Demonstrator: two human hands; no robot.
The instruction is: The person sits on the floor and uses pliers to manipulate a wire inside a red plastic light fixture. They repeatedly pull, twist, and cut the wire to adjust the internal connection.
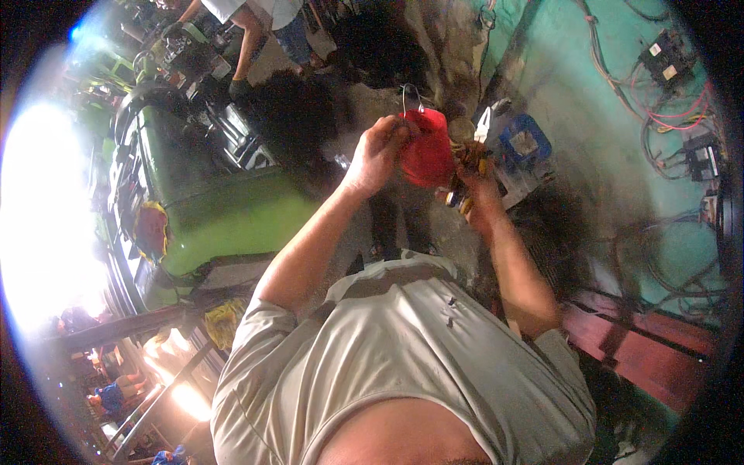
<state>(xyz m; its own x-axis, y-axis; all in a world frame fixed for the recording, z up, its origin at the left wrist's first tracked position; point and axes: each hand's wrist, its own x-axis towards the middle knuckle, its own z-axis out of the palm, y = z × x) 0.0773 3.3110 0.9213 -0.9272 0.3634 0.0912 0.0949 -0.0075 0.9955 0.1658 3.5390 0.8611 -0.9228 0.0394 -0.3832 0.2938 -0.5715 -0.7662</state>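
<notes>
In front of me, a flat, rounded red piece hangs upright between my hands. A thin bent wire stands up in a loop from its top edge. My left hand is closed, pinching the piece and the wire at the upper left edge. Close against the right side of the piece, my right hand is wrapped round pliers with pale metal jaws pointing up. Yellow and dark patches show at its fingers; whether they are the handles or a covering, I cannot make out.
A green machine fills the left side. A blue container stands beyond my right hand. Cables and dark electrical boxes hang on the green wall at right. Another person's arm reaches in at the far left. A reddish beam lies at lower right.
</notes>
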